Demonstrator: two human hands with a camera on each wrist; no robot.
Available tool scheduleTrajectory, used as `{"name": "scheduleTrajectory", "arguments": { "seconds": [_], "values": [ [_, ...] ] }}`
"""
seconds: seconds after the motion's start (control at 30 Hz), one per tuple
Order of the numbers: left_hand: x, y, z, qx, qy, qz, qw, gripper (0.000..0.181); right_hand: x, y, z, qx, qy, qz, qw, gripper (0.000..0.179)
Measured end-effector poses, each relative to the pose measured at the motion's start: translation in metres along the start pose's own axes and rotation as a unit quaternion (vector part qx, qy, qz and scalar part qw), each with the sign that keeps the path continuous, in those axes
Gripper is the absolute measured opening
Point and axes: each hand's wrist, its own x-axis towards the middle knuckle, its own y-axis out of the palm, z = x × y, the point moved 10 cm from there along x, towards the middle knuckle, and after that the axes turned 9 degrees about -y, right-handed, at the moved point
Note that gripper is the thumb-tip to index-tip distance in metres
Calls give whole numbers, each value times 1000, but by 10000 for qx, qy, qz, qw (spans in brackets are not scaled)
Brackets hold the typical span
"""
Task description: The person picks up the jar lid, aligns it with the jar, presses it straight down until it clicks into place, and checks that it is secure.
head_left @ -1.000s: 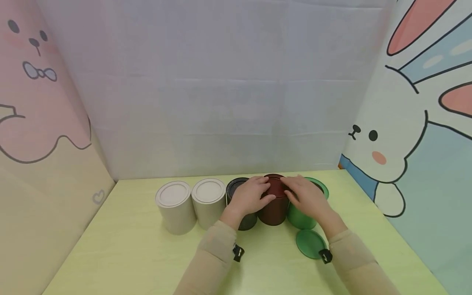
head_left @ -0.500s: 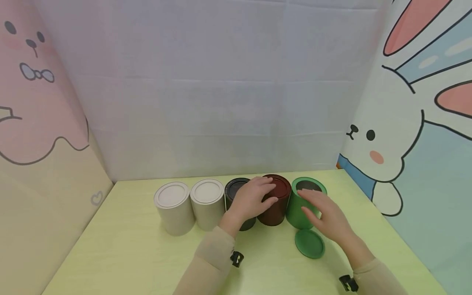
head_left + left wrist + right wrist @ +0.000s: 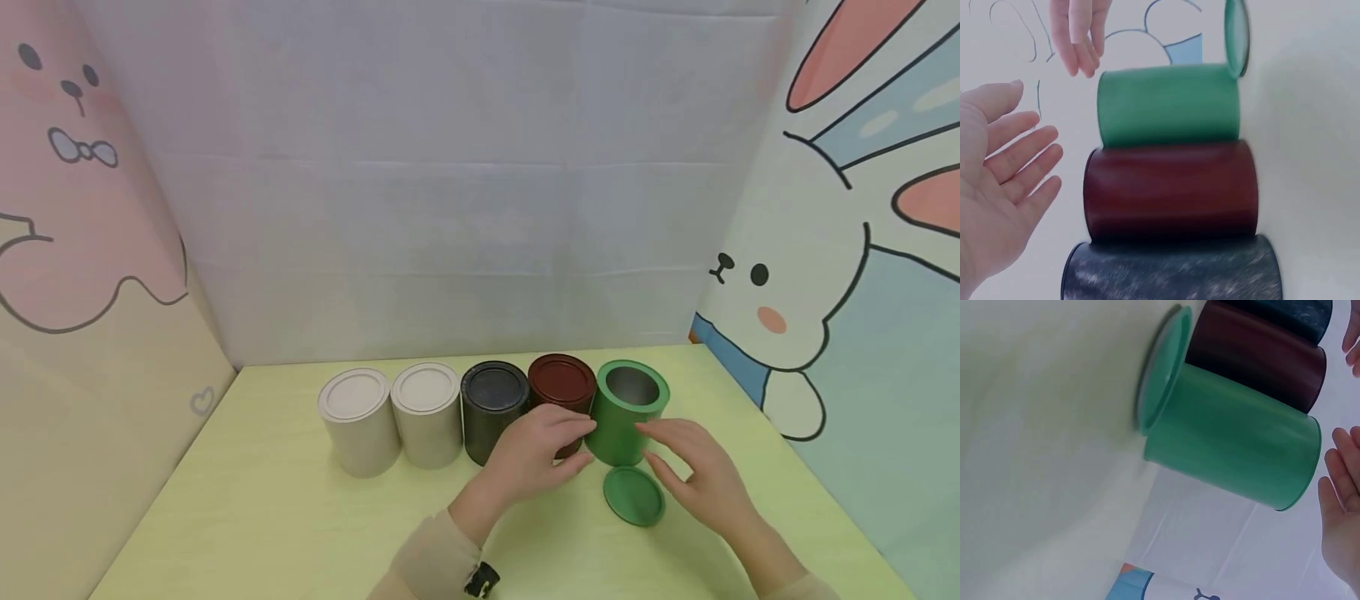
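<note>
My left hand (image 3: 536, 450) hovers in front of the dark red can (image 3: 562, 381), fingers loosely extended and holding nothing. To its right, my right hand (image 3: 697, 471) hangs in the air near the green can (image 3: 617, 433), also bare, with thumb and fingers spread apart. That green can stands uncovered, its dark inside showing. A green lid (image 3: 633, 496) lies on the table just in front of it. In the left wrist view a gap separates the left hand (image 3: 1007, 181) from the cans; in the right wrist view the right hand (image 3: 1342, 500) is apart from the green can (image 3: 1235, 437).
Left of the red can stand a lidded black can (image 3: 493, 392) and two lidded white cans (image 3: 426, 417), making one row. They stand toward the back of the yellow-green table (image 3: 247, 500). A white cloth wall (image 3: 450, 208) rises behind, with cartoon-printed panels at both sides.
Both hands have left the top of the dark red can and drawn back toward me. The right hand has also moved right, past the green can. The cans and lid have stayed put.
</note>
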Motion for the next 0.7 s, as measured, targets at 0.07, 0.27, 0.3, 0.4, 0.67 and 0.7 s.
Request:
{"name": "scheduleTrajectory", "arguments": {
  "seconds": [0.07,0.27,0.3,0.4,0.67,0.7],
  "values": [
    [-4,6,-4,-15,-38,156,9999,37,-6,0,0,13,49,59,10000,47],
    [-13,38,-3,353,-442,914,9942,42,-27,5,-8,156,429,627,9970,37],
    [-15,45,-1,435,-522,1031,9923,43,-30,6,-9,171,449,719,9963,38],
    [-21,61,5,613,-738,1341,9863,48,-39,11,-13,193,402,928,9947,46],
    [-27,91,19,401,-1416,1741,9737,63,-58,16,-23,237,309,1196,9921,66],
    [-27,95,22,355,-1522,1773,9717,65,-61,16,-25,232,301,1222,9918,68]
  ]
}}
